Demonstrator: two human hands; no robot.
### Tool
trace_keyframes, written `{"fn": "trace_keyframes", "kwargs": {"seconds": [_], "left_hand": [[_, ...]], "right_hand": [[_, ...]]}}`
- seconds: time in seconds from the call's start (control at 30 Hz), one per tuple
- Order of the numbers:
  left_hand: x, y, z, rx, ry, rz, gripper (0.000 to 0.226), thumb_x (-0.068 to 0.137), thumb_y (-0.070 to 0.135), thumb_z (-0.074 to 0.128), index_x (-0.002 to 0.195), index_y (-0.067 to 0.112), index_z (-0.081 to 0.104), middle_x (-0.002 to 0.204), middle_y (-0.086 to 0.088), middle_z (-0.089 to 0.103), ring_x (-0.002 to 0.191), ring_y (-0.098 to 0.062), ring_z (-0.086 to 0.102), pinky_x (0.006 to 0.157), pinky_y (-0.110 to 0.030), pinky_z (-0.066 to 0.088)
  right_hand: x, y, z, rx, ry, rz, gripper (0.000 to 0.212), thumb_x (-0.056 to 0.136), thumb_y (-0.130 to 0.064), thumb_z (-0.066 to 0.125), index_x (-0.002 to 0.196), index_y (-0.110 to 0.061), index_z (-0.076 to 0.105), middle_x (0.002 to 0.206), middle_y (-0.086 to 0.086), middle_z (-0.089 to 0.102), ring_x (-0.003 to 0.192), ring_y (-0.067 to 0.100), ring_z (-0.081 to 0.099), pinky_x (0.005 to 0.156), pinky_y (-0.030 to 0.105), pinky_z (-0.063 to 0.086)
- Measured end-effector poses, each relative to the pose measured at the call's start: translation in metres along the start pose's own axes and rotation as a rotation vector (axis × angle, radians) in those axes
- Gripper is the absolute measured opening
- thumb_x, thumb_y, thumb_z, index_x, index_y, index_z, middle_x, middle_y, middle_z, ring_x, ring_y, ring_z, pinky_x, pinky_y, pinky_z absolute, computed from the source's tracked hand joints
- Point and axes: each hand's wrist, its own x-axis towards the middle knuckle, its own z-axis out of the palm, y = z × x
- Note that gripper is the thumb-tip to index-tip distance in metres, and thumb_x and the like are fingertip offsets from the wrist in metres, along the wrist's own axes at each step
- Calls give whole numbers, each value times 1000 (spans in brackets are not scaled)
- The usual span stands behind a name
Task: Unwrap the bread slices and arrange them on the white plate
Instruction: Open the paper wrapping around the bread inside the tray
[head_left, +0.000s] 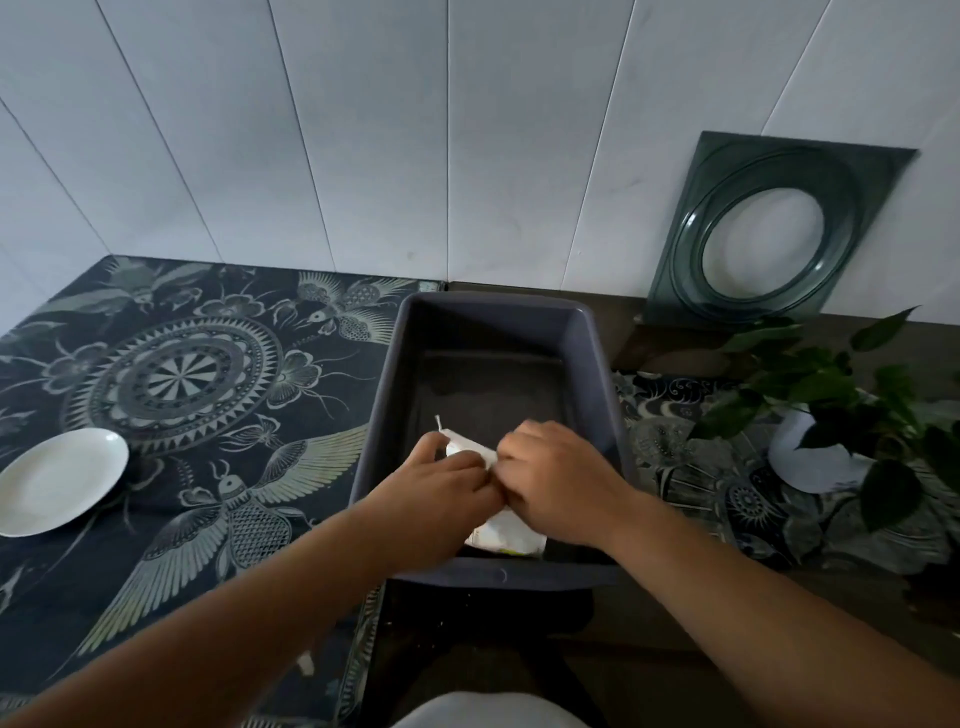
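Deep dark-grey plastic bin (592, 364), centre of the patterned dark tabletop (171, 364): inside its near end, a white plastic-wrapped bread packet (506, 535). Left hand (441, 483) and right hand (558, 475) both pinch its wrapper with closed fingers. Round white plate (57, 480) at nine o'clock, bare.

— What covers the counter (675, 639)?
— A dark patterned cloth (171, 374), under a dark plastic bin (608, 374).
— And at the right?
— A leafy plant (810, 384) in a white pot (810, 462), and a green frame (769, 228) leaning against the white wall (363, 130).
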Motion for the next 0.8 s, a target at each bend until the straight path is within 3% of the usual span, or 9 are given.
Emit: {"fn": "trace_keyframes", "kwargs": {"seconds": [0.1, 0.2, 0.33, 0.43, 0.53, 0.67, 0.8], "left_hand": [[12, -2, -6, 117, -133, 63, 34, 84, 31, 58, 116, 22, 53, 113, 0, 64, 108, -26, 54, 98, -52, 34], [19, -8, -13, 151, -222, 3, 47, 86, 50, 58, 127, 27, 48, 116, -2, 64, 105, -30, 56, 89, -48, 37], [17, -21, -18, 157, -282, -31, 53, 84, 56, 58, 130, 30, 50, 110, -6, 68, 108, -29, 53, 84, -44, 34], [7, -28, -12, 198, -307, 21, 42, 86, 55, 54, 113, 26, 66, 114, -5, 65, 125, -32, 41, 94, -50, 25], [-2, -33, -6, 199, -351, 45, 39, 87, 54, 50, 114, 31, 68, 145, -6, 47, 147, -34, 2, 108, -62, -1], [-8, -34, -1, 175, -348, 26, 37, 89, 54, 48, 116, 35, 66, 158, -18, 26, 145, -35, -21, 98, -59, -34], [-6, -28, 4, 128, -359, -58, 26, 92, 45, 51, 109, 35, 67, 158, -25, 19, 141, -38, -29, 92, -59, -38]], "right_hand": [[-6, 7, -8, -37, -162, 0, 29, 93, -29, 48, 78, -14, 68, 81, 3, 62, 78, 24, 56, 68, 40, 45], [-12, 16, -16, -98, -236, 0, 44, 95, -46, 40, 82, -19, 73, 85, -1, 59, 82, 21, 53, 72, 39, 43], [-21, 23, -23, -189, -306, 41, 56, 86, -65, 35, 87, -25, 74, 95, -1, 56, 91, 22, 50, 76, 41, 41], [-23, 28, -25, -262, -290, 60, 38, 80, -58, 55, 88, -24, 72, 108, 3, 57, 99, 26, 51, 78, 44, 43], [-24, 34, -28, -298, -260, 89, 23, 76, -44, 69, 81, -22, 72, 117, 7, 60, 105, 28, 52, 79, 45, 44], [-27, 36, -31, -337, -236, 69, 12, 76, -31, 69, 79, -20, 73, 115, 4, 61, 104, 27, 51, 78, 43, 38], [-21, 17, -27, -256, -286, -127, 21, 77, -22, 65, 97, -24, 70, 122, 0, 57, 112, 25, 49, 84, 44, 34]]}}
